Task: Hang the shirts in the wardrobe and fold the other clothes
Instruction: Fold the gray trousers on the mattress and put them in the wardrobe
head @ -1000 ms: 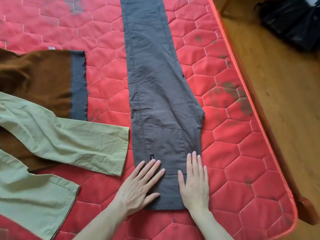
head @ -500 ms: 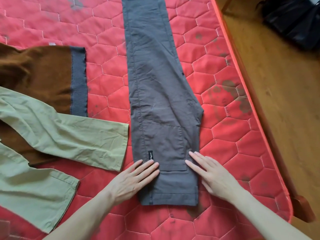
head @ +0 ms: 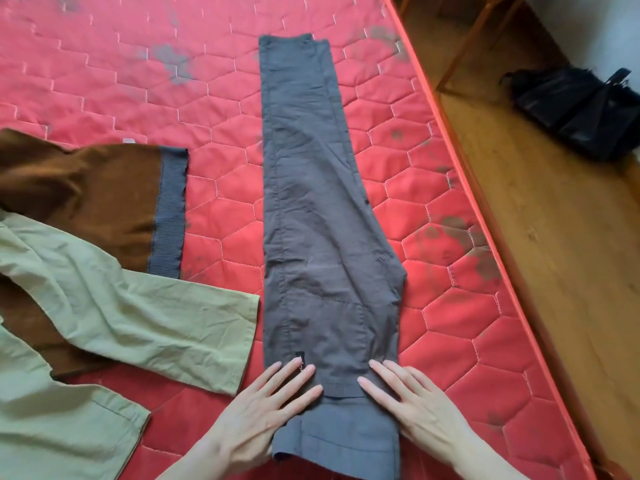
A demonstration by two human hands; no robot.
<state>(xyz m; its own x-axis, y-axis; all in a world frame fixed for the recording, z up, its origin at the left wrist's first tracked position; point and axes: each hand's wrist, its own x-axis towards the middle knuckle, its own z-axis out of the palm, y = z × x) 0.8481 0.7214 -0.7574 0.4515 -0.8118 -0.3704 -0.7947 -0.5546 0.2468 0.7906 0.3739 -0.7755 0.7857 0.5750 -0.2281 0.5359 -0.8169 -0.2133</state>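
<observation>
A red quilted mattress (head: 214,98), stitched in hexagons and showing dark stains, is filling most of the view. Beside its right edge, a wooden floor (head: 540,258) is catching soft daylight. Farther along that floor a black bag (head: 575,109) is lying, with thin wooden furniture legs (head: 464,46) standing near the mattress's far corner.

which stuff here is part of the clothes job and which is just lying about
Part of the job:
- grey trousers, laid flat lengthwise on the mattress, both hands pressing the waist end
- left hand, right hand
- light green garment, lying partly over the brown one
- brown knit garment

Just lying about:
- red mattress
- black bag on the floor
</observation>
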